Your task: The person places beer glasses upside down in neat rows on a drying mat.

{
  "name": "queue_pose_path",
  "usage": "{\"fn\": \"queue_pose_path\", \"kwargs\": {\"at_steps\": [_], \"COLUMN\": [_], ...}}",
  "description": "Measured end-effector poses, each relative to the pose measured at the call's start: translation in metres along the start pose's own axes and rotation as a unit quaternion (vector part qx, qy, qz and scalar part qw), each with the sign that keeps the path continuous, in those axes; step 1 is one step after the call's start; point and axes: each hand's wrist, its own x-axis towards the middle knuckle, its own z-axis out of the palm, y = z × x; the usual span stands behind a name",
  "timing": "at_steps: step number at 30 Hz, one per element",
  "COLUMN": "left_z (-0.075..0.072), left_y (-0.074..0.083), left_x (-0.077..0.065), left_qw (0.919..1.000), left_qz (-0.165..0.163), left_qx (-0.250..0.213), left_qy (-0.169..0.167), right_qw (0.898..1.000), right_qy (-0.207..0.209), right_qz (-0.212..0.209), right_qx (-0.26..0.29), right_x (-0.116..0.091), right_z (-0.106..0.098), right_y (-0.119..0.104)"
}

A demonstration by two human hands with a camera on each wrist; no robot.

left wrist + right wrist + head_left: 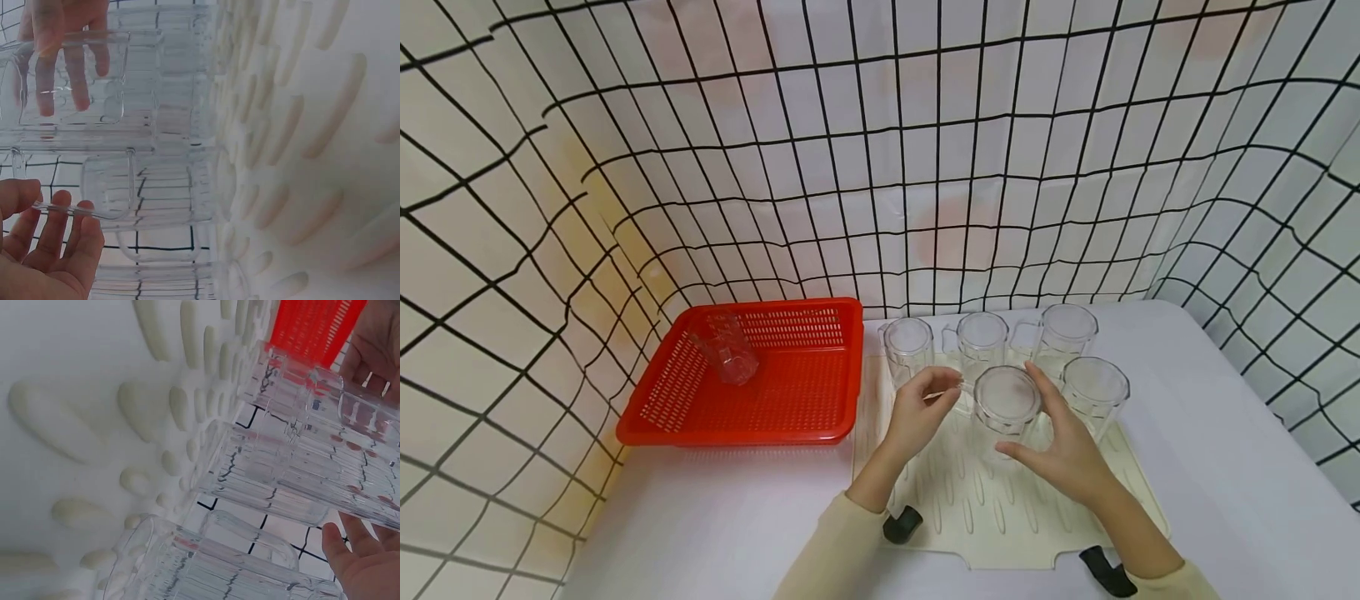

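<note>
A clear glass mug point(1007, 400) is held over the cream draining mat point(985, 508). My right hand point(1063, 446) grips its body from the right, thumb in front and fingers behind. With its fingertips at the mug's handle point(130, 184), my left hand point(921, 412) pinches it from the left; the left wrist view shows thumb and fingers on either side of the handle bar. Behind the held mug, a row of three glass mugs point(908, 342) stands on the mat with handles to the left. Another glass mug point(1096, 387) stands just right of my right fingers.
Left of the mat is a red plastic basket point(775, 437) with one glass mug point(730, 350) lying tilted inside, against its left side. A black wire grid point(895, 183) rises behind and at both sides of the white table point(722, 525).
</note>
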Motion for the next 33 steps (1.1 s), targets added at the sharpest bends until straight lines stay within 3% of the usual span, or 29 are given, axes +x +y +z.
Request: {"fn": "queue_pose_path", "kwargs": {"at_steps": [11,21,33], "left_z": [0.007,0.012,0.012], "left_y": [-0.011,-0.02,-0.026], "left_x": [0.008,0.01,0.011], "left_qw": [0.9998,0.9996,0.9996], "left_qz": [0.011,-0.008,-0.022], "left_qx": [0.0,0.001,0.014], "left_qy": [0.013,0.027,0.005], "right_qw": [1.0,0.999,0.997], "right_qy": [0.006,-0.014,-0.022], "right_qz": [0.008,0.038,0.053], "right_qx": [-0.027,-0.033,-0.045], "right_x": [0.005,0.009,0.011], "right_z": [0.002,0.004,0.006], "right_y": [0.011,0.017,0.022]}}
